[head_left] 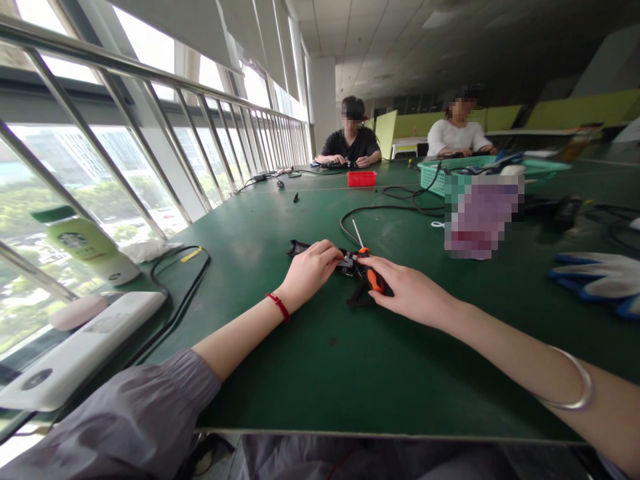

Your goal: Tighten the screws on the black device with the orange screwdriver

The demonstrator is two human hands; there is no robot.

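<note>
I find the black device (346,265) at the green surface (300,373), between the two hands; fingers cover much of it, so I cannot confirm whether it rests there. The left hand (313,270) is closed over its body. The right hand (407,290) is wrapped around an orange-and-black screwdriver (375,280), shaft pointing away. I judge the device light and stiff, its inner parts possibly fragile. I would grip the outer casing by its sides, and the screwdriver by its thick handle.

L hand (311,270) holds blk device (346,266); R hand (407,288) w/ screwdriver (375,281), shaft fwd. Red bin (361,179), grn basket (431,179) farther up table (300,390).
</note>
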